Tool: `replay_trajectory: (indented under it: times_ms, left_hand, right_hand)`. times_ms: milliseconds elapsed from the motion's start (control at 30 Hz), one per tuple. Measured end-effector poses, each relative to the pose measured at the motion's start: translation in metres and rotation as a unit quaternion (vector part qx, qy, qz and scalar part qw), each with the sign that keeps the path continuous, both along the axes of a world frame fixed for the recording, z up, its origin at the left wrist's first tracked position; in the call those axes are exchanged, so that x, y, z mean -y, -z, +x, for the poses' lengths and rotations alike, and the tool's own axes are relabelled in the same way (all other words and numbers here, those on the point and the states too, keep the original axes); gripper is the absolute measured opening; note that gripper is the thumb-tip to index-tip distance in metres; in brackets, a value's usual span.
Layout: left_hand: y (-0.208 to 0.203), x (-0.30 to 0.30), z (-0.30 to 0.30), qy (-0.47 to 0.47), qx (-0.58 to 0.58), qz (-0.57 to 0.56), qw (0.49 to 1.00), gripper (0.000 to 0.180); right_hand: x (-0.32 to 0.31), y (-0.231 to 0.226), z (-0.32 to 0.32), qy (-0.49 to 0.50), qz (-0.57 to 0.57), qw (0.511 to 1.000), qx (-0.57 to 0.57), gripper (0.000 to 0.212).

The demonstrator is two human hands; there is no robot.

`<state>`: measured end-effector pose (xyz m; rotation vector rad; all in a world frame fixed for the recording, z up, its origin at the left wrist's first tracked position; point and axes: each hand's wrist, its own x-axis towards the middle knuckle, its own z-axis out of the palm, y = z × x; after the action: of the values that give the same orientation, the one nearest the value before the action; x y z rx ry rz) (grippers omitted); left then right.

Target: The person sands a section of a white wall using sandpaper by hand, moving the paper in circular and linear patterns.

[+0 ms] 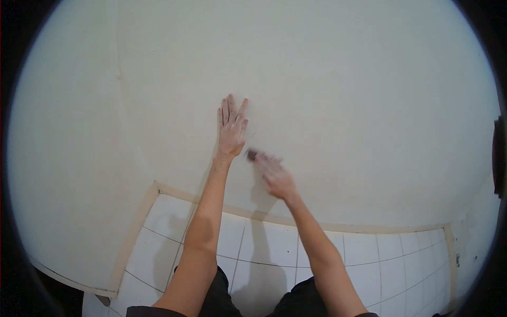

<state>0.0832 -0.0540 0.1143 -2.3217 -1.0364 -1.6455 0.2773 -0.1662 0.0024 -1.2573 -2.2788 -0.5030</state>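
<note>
My left hand [231,132] lies flat on a pale off-white wall [343,105], its fingers pointing up and spread. Lower and to the right, my right hand [274,174] is at the wall too, smeared by motion. Its fingers press on a small dark brown, flat-looking piece [252,154], which sticks out past the fingertips on the left. Blur hides what kind of thing the piece is. Faint scuffs mark the wall around both hands.
A cream baseboard [253,213] runs along the foot of the wall and turns a corner at the left. White floor tiles [269,243] lie below. A dark object [498,158] stands at the right rim. My knees show at the lower edge.
</note>
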Motion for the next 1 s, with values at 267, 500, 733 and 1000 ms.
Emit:
replay_trajectory:
  times_ms: [267, 500, 733, 1000]
  left_hand:
    - [0.0, 0.003, 0.0, -0.003, -0.005, -0.003, 1.0, 0.059]
    - [0.002, 0.008, -0.008, -0.022, -0.004, 0.02, 1.0, 0.06]
    - [0.003, 0.005, -0.012, 0.006, -0.027, 0.011, 1.0, 0.062]
    - [0.008, 0.0, -0.005, -0.008, -0.008, 0.039, 0.999, 0.067]
  right_hand:
    - [-0.006, -0.059, 0.013, 0.198, 0.08, 0.977, -0.008, 0.071]
    - [0.009, -0.155, 0.028, 0.221, 0.271, 0.899, -0.263, 0.077]
    - [-0.001, -0.027, -0.01, 0.072, 0.034, 0.997, -0.016, 0.079]
    - [-0.004, -0.064, 0.003, 0.147, 0.115, 0.982, -0.016, 0.075]
